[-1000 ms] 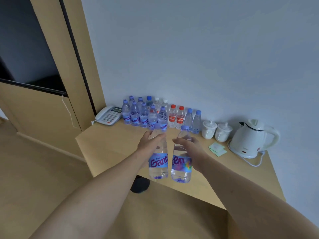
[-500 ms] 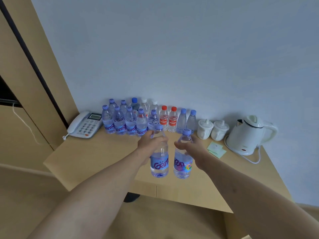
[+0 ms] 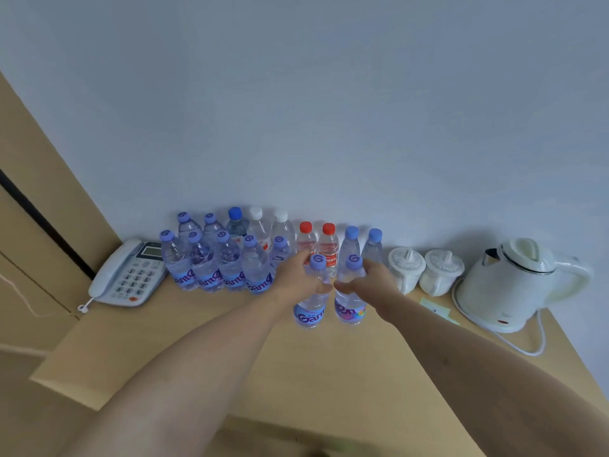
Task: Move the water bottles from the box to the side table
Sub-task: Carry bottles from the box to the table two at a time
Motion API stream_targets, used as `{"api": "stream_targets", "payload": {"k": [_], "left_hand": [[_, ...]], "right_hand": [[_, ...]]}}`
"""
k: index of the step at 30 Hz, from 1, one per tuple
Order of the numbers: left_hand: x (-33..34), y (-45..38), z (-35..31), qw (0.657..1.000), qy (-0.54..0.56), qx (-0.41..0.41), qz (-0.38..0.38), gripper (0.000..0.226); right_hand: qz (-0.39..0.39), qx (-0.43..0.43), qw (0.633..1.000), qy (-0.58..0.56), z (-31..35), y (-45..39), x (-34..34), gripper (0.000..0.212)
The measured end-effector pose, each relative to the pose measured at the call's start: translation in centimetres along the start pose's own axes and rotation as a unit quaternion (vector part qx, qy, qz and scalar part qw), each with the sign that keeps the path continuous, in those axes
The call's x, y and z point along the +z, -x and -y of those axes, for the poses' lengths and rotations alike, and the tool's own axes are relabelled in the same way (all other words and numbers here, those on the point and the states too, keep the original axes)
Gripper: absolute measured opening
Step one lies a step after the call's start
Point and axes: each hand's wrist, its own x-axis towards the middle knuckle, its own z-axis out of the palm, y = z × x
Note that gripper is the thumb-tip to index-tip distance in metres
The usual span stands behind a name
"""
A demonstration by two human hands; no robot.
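My left hand (image 3: 298,280) grips a clear water bottle (image 3: 310,313) with a purple cap and blue label around its upper body. Beside it, my right hand (image 3: 370,282) grips a second bottle (image 3: 350,310) of the same kind. Both bottles stand upright, side by side, low over or on the wooden side table (image 3: 204,351); I cannot tell whether their bases touch it. They sit just in front of a row of several bottles (image 3: 214,268) lined against the wall, among them two red-capped ones (image 3: 318,245). The box is out of view.
A white desk phone (image 3: 130,275) lies at the table's left end, its cord hanging off the edge. Two white lidded cups (image 3: 425,270) and a white electric kettle (image 3: 514,285) with its cable stand to the right. A green paper note (image 3: 435,308) lies near the kettle.
Both hands have carried the two bottles forward and down over the table, up to the row at the wall. The view has come closer to the table.
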Motion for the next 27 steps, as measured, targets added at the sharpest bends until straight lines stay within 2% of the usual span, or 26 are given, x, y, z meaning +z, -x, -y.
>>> {"api": "stream_targets", "payload": {"k": [3,5,8,12,19,23,27], "left_hand": [[0.1,-2.5,-0.4,1.000,-0.017,-0.004,-0.004,0.068],[0.2,-4.2,-0.4,1.000,-0.021,-0.009,-0.017,0.073],[0.1,-5.7,-0.4,0.996,-0.086,0.000,-0.024,0.046],[-0.1,-7.2,0.2,0.984,-0.172,0.037,-0.028,0.027],[-0.2,-9.0,0.7,0.965,-0.236,0.115,-0.023,0.013],[-0.2,-10.1,0.8,0.959,-0.251,0.127,-0.023,0.020],[-0.2,-10.7,0.9,0.958,-0.254,0.130,-0.017,0.018]], "right_hand": [[0.002,0.013,1.000,0.004,0.3,-2.4,-0.3,0.034],[0.005,0.007,1.000,0.023,0.4,-3.8,-0.3,0.035],[0.008,0.005,0.996,0.083,0.7,-5.3,0.1,0.044],[0.005,0.014,0.991,0.130,1.2,-6.5,0.9,0.046],[0.005,0.030,0.990,0.138,1.8,-7.1,1.9,0.046],[0.003,0.027,0.992,0.120,2.4,-7.4,2.6,0.045],[-0.048,0.032,0.978,0.203,3.3,-8.0,2.4,0.039]]}}
